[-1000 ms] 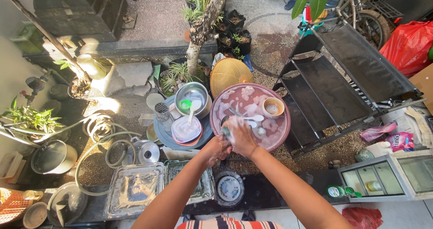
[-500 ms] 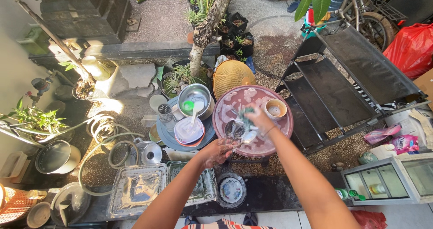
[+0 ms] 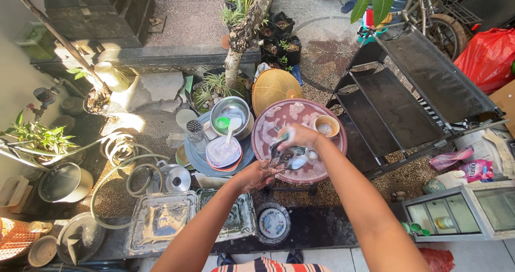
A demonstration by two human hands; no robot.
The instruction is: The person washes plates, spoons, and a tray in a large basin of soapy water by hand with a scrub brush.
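Note:
A round pink basin (image 3: pixel 332 146) with suds stands on the ground ahead of me. Over its near side my left hand (image 3: pixel 256 175) grips a few metal spoons (image 3: pixel 292 158) by the handles. My right hand (image 3: pixel 301 136), covered in foam, is closed on a soapy sponge and rests on the spoon bowls. A brown cup (image 3: pixel 326 125) sits inside the basin at its far right.
Left of the basin are a metal bowl (image 3: pixel 230 116), stacked plates (image 3: pixel 222 151) and a small kettle (image 3: pixel 174 178). Clear plastic trays (image 3: pixel 161 218) lie near my feet. A black metal rack (image 3: pixel 402 100) stands right, a coiled hose (image 3: pixel 123 165) and pot (image 3: pixel 64 182) left.
My right hand has pulled away from the left, up over the basin, with the sponge. My left hand has stayed low, holding the spoons.

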